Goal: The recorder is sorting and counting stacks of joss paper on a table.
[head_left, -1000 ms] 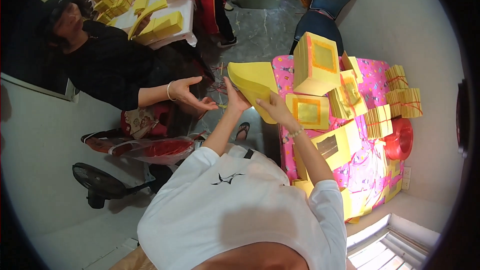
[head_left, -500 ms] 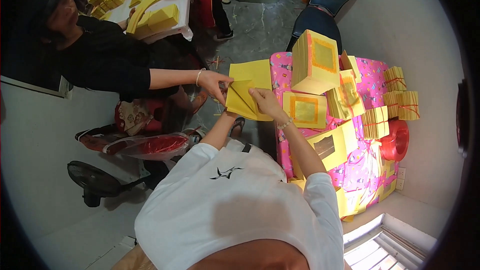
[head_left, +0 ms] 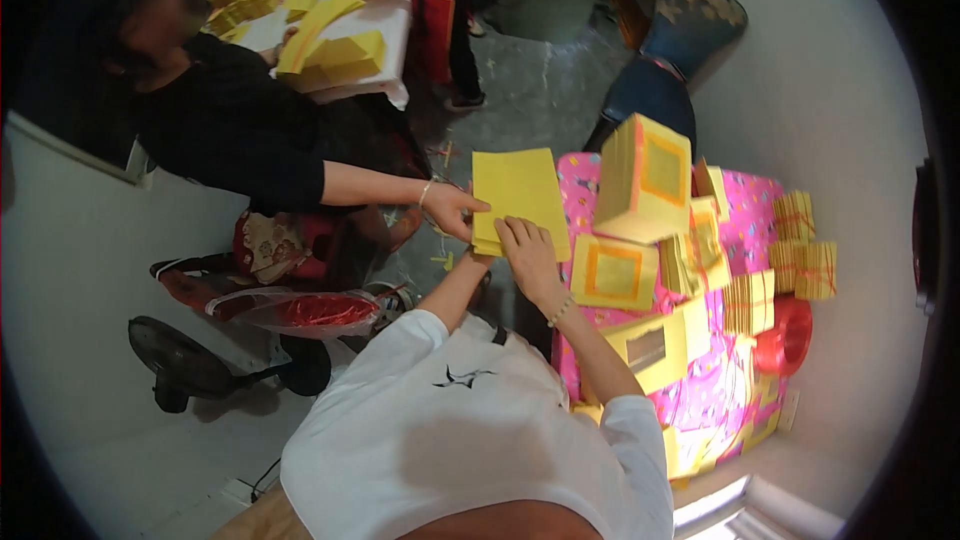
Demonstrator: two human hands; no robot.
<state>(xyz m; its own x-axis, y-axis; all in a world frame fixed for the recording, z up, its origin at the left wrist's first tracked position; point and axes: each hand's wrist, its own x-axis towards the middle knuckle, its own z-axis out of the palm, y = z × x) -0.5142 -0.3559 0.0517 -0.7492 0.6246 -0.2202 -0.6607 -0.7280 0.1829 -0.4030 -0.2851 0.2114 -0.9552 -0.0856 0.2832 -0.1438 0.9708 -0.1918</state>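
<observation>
A stack of yellow paper sheets is up in front of my waist, beside the pink table. My right hand lies on its near part, fingers stretched flat over the top sheet. Under the near left corner, my left hand holds the stack from below; most of its fingers are hidden by the paper. From the left, a co-worker's hand reaches in and touches the stack's left edge.
On the pink patterned table stand a tall yellow paper block, tied yellow bundles and a red ring-shaped roll. A dark chair is beyond it. At left are a fan and a plastic bag with red contents.
My right hand was lifting and bending the top sheets; now they lie flat with my fingers spread over them. The co-worker's hand has slid down the left edge. The whole view has shifted.
</observation>
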